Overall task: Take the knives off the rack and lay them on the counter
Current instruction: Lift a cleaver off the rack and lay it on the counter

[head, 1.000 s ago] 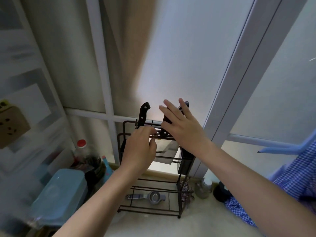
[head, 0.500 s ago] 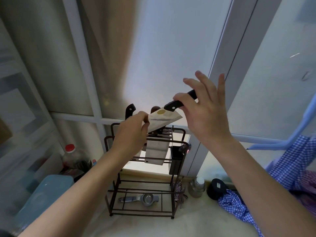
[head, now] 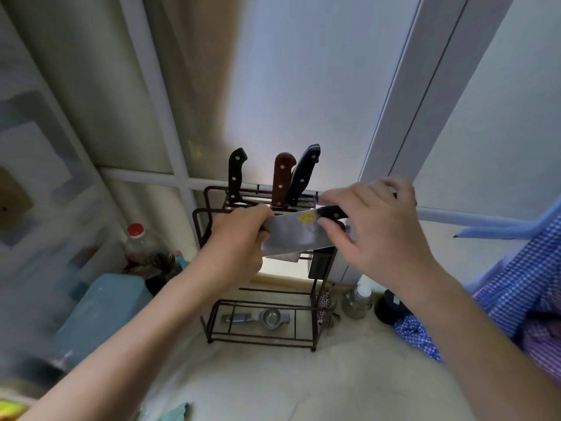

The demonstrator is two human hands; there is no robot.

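The cleaver [head: 296, 233] is held level in front of the upper tier of the rack [head: 212, 238], clear of the slots, with its broad blade facing the camera and a yellow sticker [head: 307, 219] near the handle end. The right hand [head: 379, 235] is closed on the black handle, thumb below and fingers over the top. The left hand [head: 239, 238] pinches the far end of the blade between thumb and fingers. Both hands therefore carry the same knife.

Three knives remain upright in the rack behind the cleaver: a black-handled knife [head: 236, 174] at the left, a brown-handled knife [head: 283, 177] in the middle, and a dark-handled knife [head: 305, 171] leaning against it at the right. Another wide blade hangs in the rack just below the cleaver, mostly hidden.

The rack stands on the desk [head: 303, 384] against the window. A metal squeezer [head: 261, 319] lies on its bottom shelf. A small jar [head: 357, 302] stands just right of the rack, and a red-capped bottle [head: 138, 241] stands at the left.
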